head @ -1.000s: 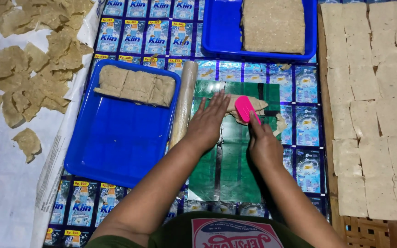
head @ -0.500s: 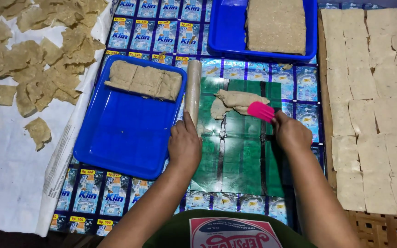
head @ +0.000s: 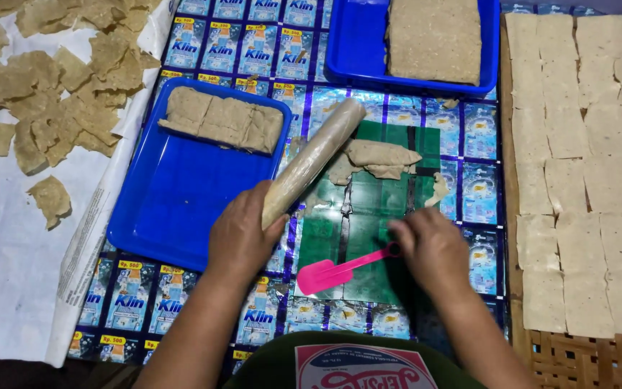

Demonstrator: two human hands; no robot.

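The left hand [head: 237,234] is curled around the near end of a long pale rolling pin wrapped in clear plastic [head: 311,160], which slants away up to the right over the surface. The right hand [head: 433,248] pinches the handle end of a flat pink plastic spatula [head: 340,272], whose blade lies on a dark green plastic sheet [head: 368,230] spread on the surface in front of the person. At the far end of that sheet, just beside the pin's tip, lies a crumpled lump of beige dough [head: 376,158].

To the left, a shallow blue rectangular plastic tray [head: 181,209] holds a row of folded beige dough slabs [head: 223,119] along its far edge; the rest of its floor is bare. A second blue tray [head: 354,43] at the top is almost filled by one thick square block of grainy tan dough [head: 433,36]. On the right, a woven bamboo rack [head: 584,360] carries rows of pale flat squares [head: 584,144] laid edge to edge. On the far left, thin irregular tan pieces [head: 44,79] lie scattered on white paper [head: 1,274].
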